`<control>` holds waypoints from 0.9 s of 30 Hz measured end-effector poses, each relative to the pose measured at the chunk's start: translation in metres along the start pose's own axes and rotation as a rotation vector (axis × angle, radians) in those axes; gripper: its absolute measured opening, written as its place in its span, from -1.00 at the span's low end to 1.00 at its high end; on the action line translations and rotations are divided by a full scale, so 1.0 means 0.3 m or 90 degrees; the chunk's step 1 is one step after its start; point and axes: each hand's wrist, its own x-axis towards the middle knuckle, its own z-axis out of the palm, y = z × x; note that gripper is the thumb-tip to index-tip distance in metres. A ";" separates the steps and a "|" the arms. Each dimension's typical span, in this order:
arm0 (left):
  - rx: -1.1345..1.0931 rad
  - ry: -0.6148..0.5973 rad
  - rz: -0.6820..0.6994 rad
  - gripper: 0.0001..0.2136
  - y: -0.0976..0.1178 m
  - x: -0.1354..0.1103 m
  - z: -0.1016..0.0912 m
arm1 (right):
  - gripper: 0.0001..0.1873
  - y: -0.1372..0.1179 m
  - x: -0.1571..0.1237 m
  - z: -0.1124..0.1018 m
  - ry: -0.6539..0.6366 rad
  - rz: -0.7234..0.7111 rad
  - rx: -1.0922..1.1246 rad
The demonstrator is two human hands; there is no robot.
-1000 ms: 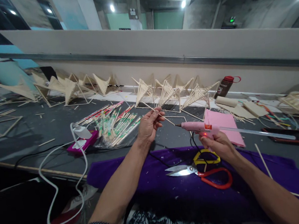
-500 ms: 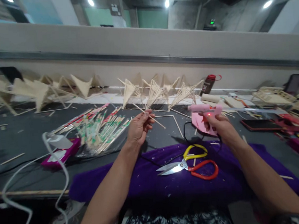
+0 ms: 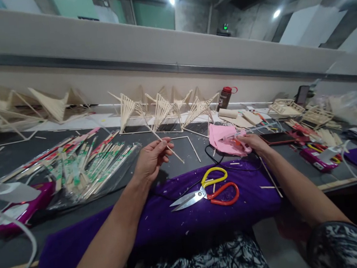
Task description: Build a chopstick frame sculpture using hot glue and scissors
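My left hand point(image 3: 151, 159) is closed in a pinch on a thin wooden stick point(image 3: 170, 150) that slants up to the left above the grey table. My right hand point(image 3: 254, 143) is closed round a pink glue gun point(image 3: 235, 139), which lies low over a pink sheet point(image 3: 221, 140). A clear glue rod sticks out of the gun's back to the right. Between my forearms, scissors with yellow and red handles point(image 3: 207, 192) lie on a purple cloth point(image 3: 179, 217).
A bag of wrapped chopsticks point(image 3: 84, 165) lies at the left beside a magenta box point(image 3: 22, 208) with a white cable. Stick-built fan models point(image 3: 164, 110) line the back wall near a dark bottle with a red cap point(image 3: 225, 97). More models, a phone point(image 3: 277, 138) and clutter fill the right.
My right hand carried the glue gun from in front of me down and to the right, onto the pink sheet. The view swung right. My left hand kept hold of the stick.
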 end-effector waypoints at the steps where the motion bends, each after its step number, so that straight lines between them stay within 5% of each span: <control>1: 0.002 -0.004 -0.002 -0.83 -0.001 0.000 0.001 | -0.50 0.003 0.007 0.001 0.007 0.008 -0.029; 9: -0.012 -0.006 -0.014 -0.81 -0.006 -0.007 0.002 | -0.51 -0.065 -0.014 -0.057 0.067 0.026 -0.357; 12: -0.010 -0.022 -0.029 -0.79 -0.016 -0.007 0.004 | -0.54 -0.126 -0.075 -0.035 0.137 -0.049 -0.492; 14: -0.004 -0.037 -0.035 -0.78 -0.028 -0.006 0.007 | -0.58 -0.185 -0.136 0.019 0.124 -0.191 -0.492; 17: 0.010 -0.040 -0.042 -0.74 -0.049 -0.006 0.014 | -0.68 -0.301 -0.234 0.154 -0.052 -0.398 -0.254; 20: 0.023 -0.019 -0.045 -0.70 -0.064 -0.006 0.017 | -0.74 -0.419 -0.303 0.315 -0.114 -0.520 -0.125; 23: 0.023 0.006 -0.025 -0.67 -0.070 -0.004 0.009 | -0.77 -0.497 -0.324 0.450 -0.124 -0.607 -0.154; 27: 0.029 0.069 0.003 -0.61 -0.066 0.000 -0.004 | -0.78 -0.527 -0.308 0.550 -0.029 -0.637 -0.251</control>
